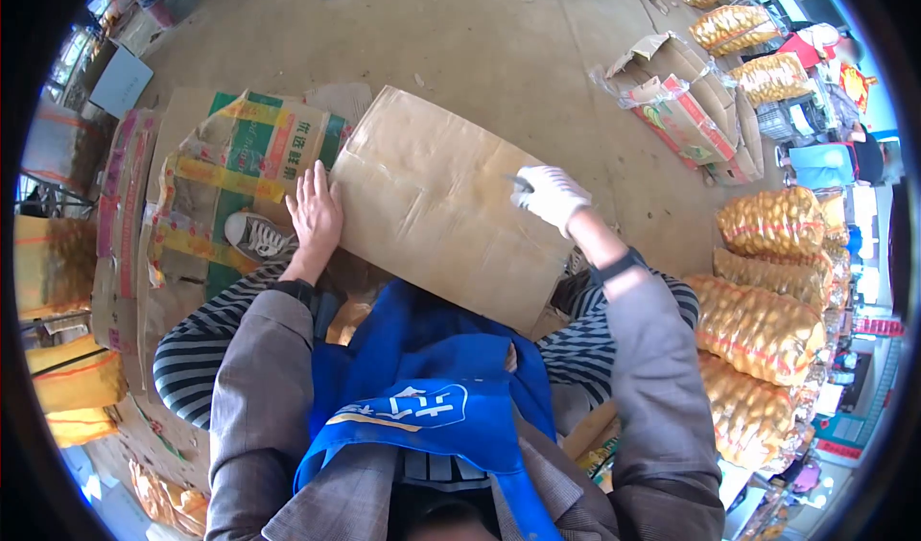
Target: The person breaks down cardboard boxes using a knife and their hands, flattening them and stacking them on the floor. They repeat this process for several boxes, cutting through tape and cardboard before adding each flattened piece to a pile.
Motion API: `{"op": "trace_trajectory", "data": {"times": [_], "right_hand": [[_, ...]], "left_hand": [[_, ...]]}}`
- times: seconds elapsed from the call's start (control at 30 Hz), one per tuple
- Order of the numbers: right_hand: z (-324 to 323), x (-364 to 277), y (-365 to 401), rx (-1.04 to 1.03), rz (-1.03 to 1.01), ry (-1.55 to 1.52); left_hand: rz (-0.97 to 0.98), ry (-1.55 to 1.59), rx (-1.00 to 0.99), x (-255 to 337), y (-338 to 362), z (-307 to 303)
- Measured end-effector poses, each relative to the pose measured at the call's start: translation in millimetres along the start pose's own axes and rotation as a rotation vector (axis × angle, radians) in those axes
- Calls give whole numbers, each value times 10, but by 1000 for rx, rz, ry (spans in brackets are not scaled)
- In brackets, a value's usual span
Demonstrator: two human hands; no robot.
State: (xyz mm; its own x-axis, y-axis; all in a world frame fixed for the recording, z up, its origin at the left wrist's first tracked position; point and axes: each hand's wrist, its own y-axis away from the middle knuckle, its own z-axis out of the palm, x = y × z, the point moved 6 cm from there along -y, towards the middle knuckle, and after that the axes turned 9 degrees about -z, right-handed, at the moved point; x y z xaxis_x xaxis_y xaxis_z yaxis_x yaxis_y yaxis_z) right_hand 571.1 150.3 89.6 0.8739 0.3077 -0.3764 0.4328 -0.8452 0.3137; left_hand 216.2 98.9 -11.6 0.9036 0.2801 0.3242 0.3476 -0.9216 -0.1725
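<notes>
A plain brown cardboard sheet or flattened box lies tilted across my knees. At its left edge my left hand is bare, with fingers spread and nothing in it. Over the sheet's right part, my right hand wears a white glove and is closed round a small dark tool, whose tip points left; its exact kind is too small to tell. Left of my left hand lies green and brown printed cardboard with yellow tape.
An open cardboard box stands on the floor at the upper right. Net sacks of yellow-brown produce are stacked along the right. More sacks stand at the far left. People are at the far right edge.
</notes>
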Motion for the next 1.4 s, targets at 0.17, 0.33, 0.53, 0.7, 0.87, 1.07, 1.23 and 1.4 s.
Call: {"op": "trace_trajectory", "data": {"times": [0.17,0.33,0.53,0.7,0.87,1.07,1.23,1.4], "right_hand": [[526,420,-407,-267,-31,-90],[508,489,-475,-264,32,48],[680,483,-420,-284,18,229],[498,568,-420,-208,131,235],[588,710,-418,-98,-3,140],[-10,481,233,448,240,-1098],[-312,542,748,722,187,-1306],[-86,440,1095,514,241,-1081]], "left_hand": [[520,69,-76,1079,362,16],[733,257,-271,2005,694,158],[889,313,-315,2091,748,-89],[1145,150,-316,2039,1395,-1156],[-34,403,-1143,1541,1017,-840],[-352,815,-1140,1485,559,-245],[555,396,-449,1474,464,-58],[-510,1178,-780,987,349,-45]]}}
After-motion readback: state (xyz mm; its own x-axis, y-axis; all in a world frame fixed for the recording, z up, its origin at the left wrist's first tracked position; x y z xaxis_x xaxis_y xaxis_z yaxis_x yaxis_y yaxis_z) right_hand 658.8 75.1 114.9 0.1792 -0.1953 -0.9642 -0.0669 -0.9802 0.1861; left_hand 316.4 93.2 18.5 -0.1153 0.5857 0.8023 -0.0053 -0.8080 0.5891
